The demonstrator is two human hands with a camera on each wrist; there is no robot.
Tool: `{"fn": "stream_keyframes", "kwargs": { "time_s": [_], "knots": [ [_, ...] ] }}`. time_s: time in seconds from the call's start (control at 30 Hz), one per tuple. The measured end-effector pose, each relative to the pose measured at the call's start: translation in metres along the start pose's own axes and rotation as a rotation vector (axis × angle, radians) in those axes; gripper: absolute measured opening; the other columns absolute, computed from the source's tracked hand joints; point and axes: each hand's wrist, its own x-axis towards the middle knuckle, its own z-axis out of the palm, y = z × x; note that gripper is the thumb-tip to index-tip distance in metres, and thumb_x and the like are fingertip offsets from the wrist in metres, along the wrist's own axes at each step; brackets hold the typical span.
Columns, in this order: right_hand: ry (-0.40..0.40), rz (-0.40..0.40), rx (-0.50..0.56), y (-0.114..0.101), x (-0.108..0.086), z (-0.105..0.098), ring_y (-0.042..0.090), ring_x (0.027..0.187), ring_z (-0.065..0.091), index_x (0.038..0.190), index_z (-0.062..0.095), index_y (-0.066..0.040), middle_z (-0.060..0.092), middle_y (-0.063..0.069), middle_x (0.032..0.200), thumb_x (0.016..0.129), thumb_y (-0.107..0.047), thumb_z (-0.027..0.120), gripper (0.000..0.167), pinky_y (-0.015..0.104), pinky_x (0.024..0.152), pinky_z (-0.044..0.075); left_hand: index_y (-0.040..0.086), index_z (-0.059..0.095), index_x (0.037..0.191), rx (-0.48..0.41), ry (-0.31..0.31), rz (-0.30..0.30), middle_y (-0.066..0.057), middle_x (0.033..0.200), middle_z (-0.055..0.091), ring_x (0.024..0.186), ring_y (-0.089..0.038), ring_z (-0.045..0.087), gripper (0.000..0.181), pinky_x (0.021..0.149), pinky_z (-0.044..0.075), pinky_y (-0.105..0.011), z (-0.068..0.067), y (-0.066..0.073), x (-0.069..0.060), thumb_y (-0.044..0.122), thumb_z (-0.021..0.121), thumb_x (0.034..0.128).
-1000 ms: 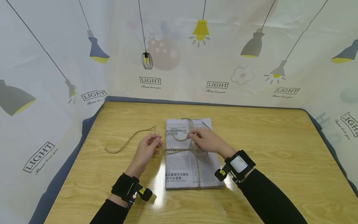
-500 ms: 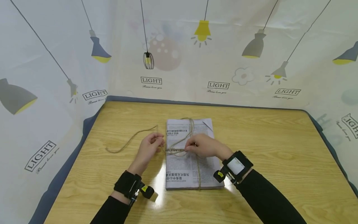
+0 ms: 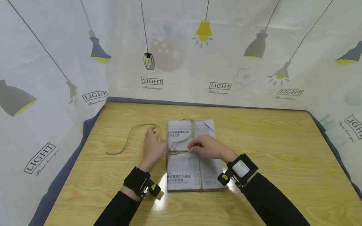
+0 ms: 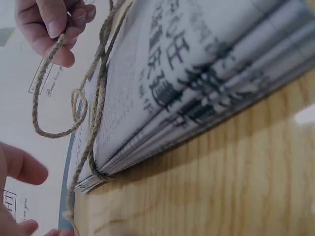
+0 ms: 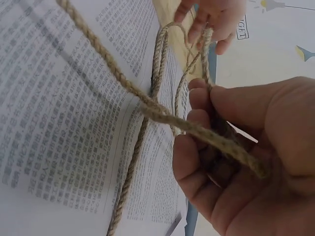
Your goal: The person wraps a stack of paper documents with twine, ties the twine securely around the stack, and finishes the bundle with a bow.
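A stack of folded newspapers [image 3: 181, 169] lies on the table, with twine [image 3: 201, 175] running across it both ways. My right hand [image 3: 210, 147] is over the middle of the stack, and its thumb and fingertips pinch a length of twine [image 5: 209, 64]. From that pinch the twine hangs in a loose loop [image 4: 37, 115], seen in the left wrist view. My left hand [image 3: 154, 146] is beside the stack's left edge, its thumb and fingers spread apart. A loose tail of twine [image 3: 128, 138] curves past its fingertips; whether they touch it is hard to tell.
The wooden table [image 3: 268, 138] extends on both sides of the stack. A pale curtain [image 3: 181, 75] printed with lamps stands round its back and sides. A black wrist camera band [image 3: 137, 181] sits on the left forearm, and another band [image 3: 242, 168] on the right.
My right hand has come down toward the crossing twine, bringing its strand along. My left hand has loosened its pinch, spread its fingers and turned; the twine tail there now arcs wider.
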Motion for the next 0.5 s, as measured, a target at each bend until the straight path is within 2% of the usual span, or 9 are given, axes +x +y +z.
{"fn": "stream_keyframes", "kwargs": {
  "time_s": [0.07,0.1,0.2,0.27,0.33,0.4,0.5],
  "knots": [
    [0.020,-0.015,-0.016,0.002,-0.001,-0.002,0.008,0.082,0.060,0.107,0.073,-0.009,0.073,0.003,0.105,0.098,-0.012,0.055,0.020,0.026,0.077,0.049,0.010,0.048,0.136,0.107,0.029,0.077,-0.010,0.128,0.056,0.113,-0.029,0.054,0.052,0.096,0.041,-0.046,0.001,0.007,0.002,0.022,0.063,0.0877],
    [0.028,-0.024,-0.020,0.003,-0.002,-0.002,0.008,0.086,0.061,0.106,0.073,-0.010,0.073,0.003,0.106,0.098,-0.012,0.055,0.020,0.027,0.079,0.049,0.010,0.053,0.132,0.169,0.010,0.122,-0.009,0.122,0.061,0.110,-0.029,0.057,0.045,0.097,0.040,-0.047,0.002,0.011,0.003,0.026,0.062,0.0900],
    [0.046,-0.039,-0.010,0.004,-0.003,-0.004,0.008,0.088,0.061,0.104,0.074,-0.011,0.073,0.002,0.104,0.098,-0.012,0.056,0.018,0.027,0.080,0.050,0.012,0.065,0.119,0.391,-0.114,0.240,-0.005,0.098,0.071,0.089,-0.026,0.064,0.038,0.093,0.041,-0.048,0.008,0.026,0.006,0.039,0.061,0.0932],
    [0.056,-0.046,0.006,0.005,-0.003,-0.004,0.008,0.087,0.061,0.103,0.073,-0.011,0.073,0.002,0.103,0.098,-0.012,0.056,0.018,0.025,0.079,0.050,0.013,0.069,0.113,0.534,-0.205,0.301,-0.003,0.091,0.073,0.080,-0.023,0.064,0.038,0.092,0.042,-0.049,0.013,0.034,0.008,0.044,0.062,0.0926],
    [0.063,-0.049,0.024,0.005,-0.004,-0.004,0.008,0.085,0.060,0.103,0.073,-0.010,0.073,0.002,0.102,0.098,-0.012,0.056,0.018,0.025,0.077,0.050,0.014,0.073,0.106,0.629,-0.247,0.340,-0.001,0.086,0.073,0.074,-0.019,0.062,0.033,0.088,0.044,-0.046,0.017,0.039,0.009,0.043,0.063,0.0920],
    [0.074,-0.048,0.036,0.007,-0.006,-0.005,0.008,0.085,0.060,0.104,0.072,-0.009,0.073,0.003,0.101,0.098,-0.012,0.056,0.018,0.025,0.076,0.050,0.015,0.074,0.097,0.636,-0.223,0.363,0.000,0.081,0.071,0.068,-0.016,0.059,0.024,0.078,0.047,-0.040,0.019,0.042,0.010,0.036,0.064,0.0930],
    [0.108,-0.032,0.030,0.011,-0.008,-0.006,0.009,0.084,0.060,0.104,0.072,-0.009,0.072,0.005,0.101,0.098,-0.011,0.056,0.017,0.026,0.076,0.050,0.015,0.068,0.089,0.508,-0.105,0.378,0.001,0.069,0.064,0.057,-0.014,0.053,0.019,0.060,0.042,-0.032,0.017,0.042,0.009,0.029,0.058,0.0966]
  ]
}}
